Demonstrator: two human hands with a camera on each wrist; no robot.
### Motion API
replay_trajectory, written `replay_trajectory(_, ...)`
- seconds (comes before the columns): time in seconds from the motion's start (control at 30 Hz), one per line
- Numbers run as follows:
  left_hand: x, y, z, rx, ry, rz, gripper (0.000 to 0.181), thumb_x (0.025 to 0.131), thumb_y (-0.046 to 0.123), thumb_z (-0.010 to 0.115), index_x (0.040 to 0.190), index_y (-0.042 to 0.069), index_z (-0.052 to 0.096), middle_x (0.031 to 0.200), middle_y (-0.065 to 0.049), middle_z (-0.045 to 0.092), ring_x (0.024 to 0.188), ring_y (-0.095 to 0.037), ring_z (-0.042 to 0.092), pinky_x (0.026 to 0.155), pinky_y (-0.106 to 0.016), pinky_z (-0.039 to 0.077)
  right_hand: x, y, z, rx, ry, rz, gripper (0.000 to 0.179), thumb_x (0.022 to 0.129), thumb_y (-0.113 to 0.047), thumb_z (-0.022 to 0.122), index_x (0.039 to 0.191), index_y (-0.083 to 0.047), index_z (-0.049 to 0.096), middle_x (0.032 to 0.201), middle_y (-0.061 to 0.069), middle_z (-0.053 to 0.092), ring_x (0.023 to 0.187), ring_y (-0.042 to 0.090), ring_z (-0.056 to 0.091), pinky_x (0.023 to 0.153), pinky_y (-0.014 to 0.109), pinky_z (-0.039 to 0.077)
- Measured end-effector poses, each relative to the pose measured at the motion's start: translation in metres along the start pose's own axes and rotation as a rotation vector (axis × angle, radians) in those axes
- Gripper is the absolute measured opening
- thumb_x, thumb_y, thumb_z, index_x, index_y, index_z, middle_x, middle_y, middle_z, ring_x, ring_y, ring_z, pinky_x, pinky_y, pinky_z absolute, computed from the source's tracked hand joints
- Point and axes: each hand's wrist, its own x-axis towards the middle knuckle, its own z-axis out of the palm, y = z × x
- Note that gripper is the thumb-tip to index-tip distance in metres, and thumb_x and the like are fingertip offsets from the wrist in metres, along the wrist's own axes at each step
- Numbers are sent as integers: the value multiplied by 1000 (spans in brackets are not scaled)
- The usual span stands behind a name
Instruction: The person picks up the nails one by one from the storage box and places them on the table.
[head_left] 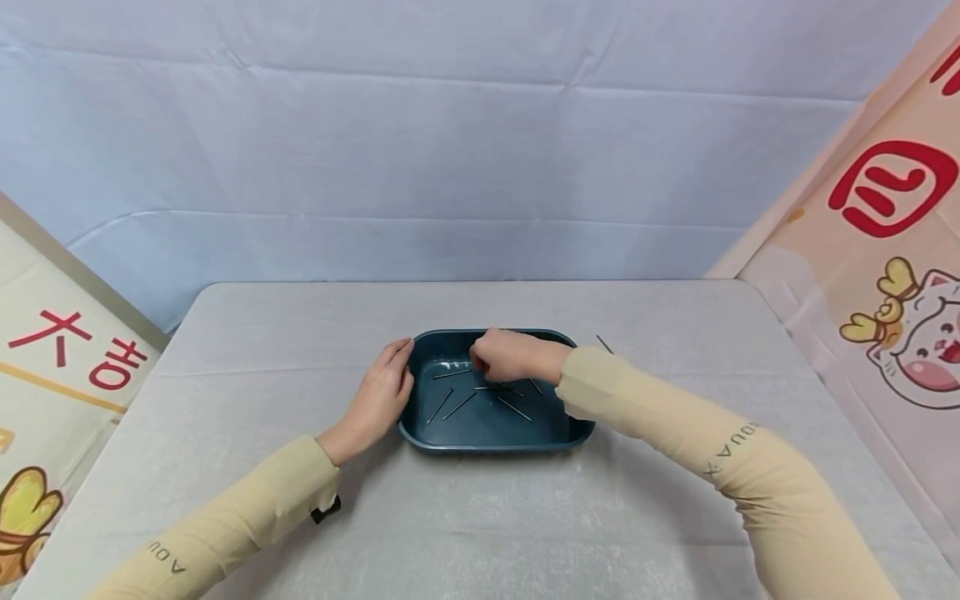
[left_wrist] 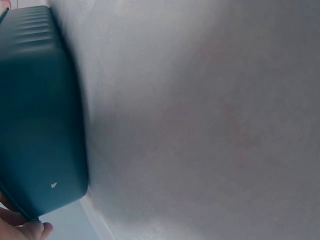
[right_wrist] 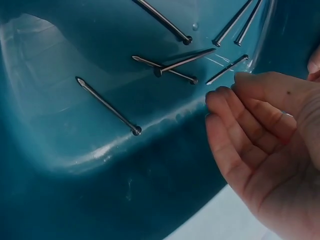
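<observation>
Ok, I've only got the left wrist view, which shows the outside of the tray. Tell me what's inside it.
Observer: Several loose metal nails lie on the bottom of the tray, two of them crossed.
Operator: Now give me the right hand's position.
Observer: The right hand is over the inside of the tray, toward its far side.
Operator: Check the table to the right of the tray.
Observer: One thin dark piece lies on the table there, near the tray's far corner; it's too small to say whether it's a nail.
</observation>
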Motion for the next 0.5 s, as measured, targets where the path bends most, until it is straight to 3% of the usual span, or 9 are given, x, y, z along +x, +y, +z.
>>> replay_trajectory(0.5,1,-1,1,2,1,-1,40,88,-2,47,127,-10,46,128,-22,47,117,-30,48,93,-40,43,7,2,11,18,-29,28,15,84,0,58,97,-3,65,84,4,62,67,13,52,63,26,47)
